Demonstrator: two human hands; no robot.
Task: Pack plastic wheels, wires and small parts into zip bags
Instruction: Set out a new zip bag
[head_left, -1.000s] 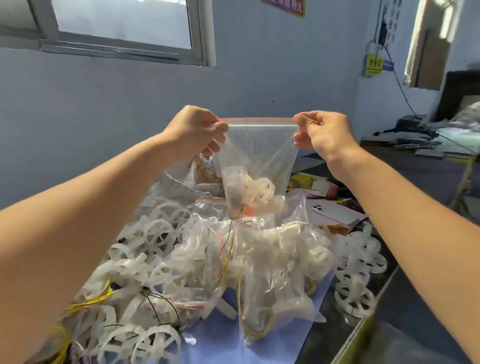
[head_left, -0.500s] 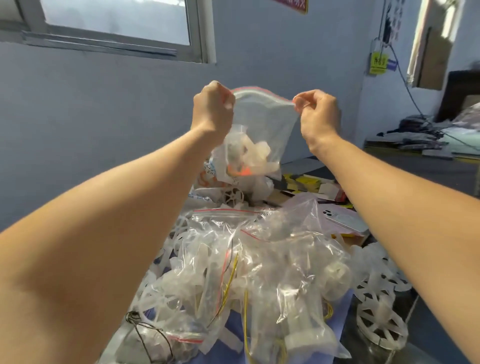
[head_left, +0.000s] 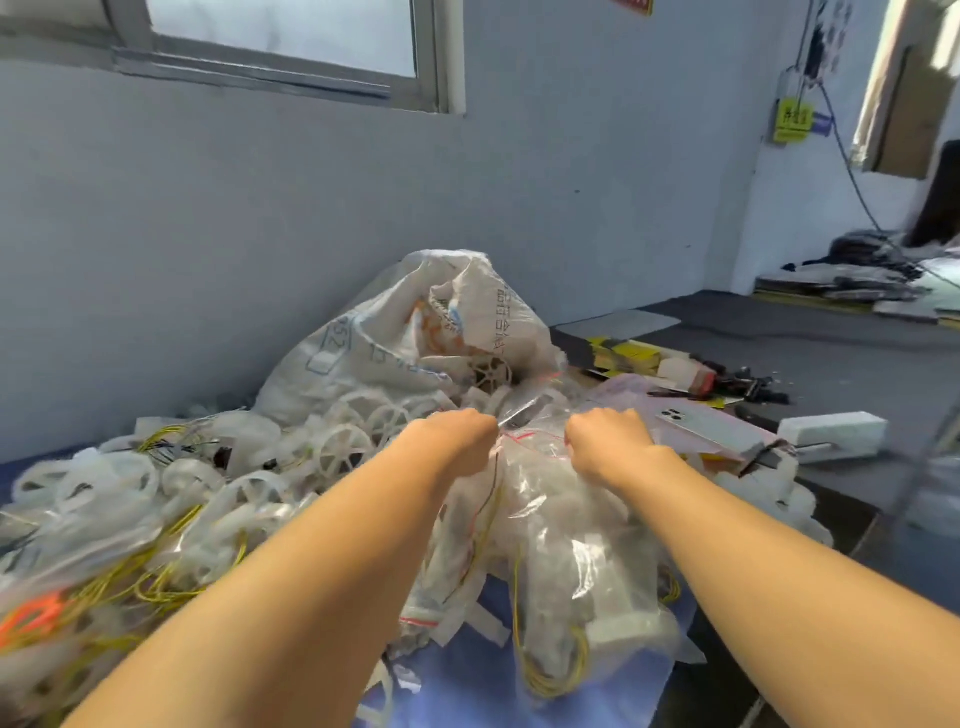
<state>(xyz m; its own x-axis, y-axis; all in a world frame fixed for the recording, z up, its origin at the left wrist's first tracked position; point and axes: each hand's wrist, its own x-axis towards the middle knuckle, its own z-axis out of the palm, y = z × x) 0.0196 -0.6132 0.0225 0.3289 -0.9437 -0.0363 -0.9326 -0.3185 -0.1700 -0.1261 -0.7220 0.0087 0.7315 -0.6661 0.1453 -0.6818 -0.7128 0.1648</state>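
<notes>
Up close, left hand (head_left: 457, 441): curled, pinching one end of the zip bag (head_left: 524, 415).
right hand (head_left: 608, 441): curled, gripping the other end.
zip bag: middle of the frame, down on the heap of full bags (head_left: 561, 545).
wheels (head_left: 353, 447): white, piled at middle left.

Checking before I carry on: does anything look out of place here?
A silver smartphone lies camera-side up beside the heap of filled clear zip bags; it is not a part and could get buried.
</notes>
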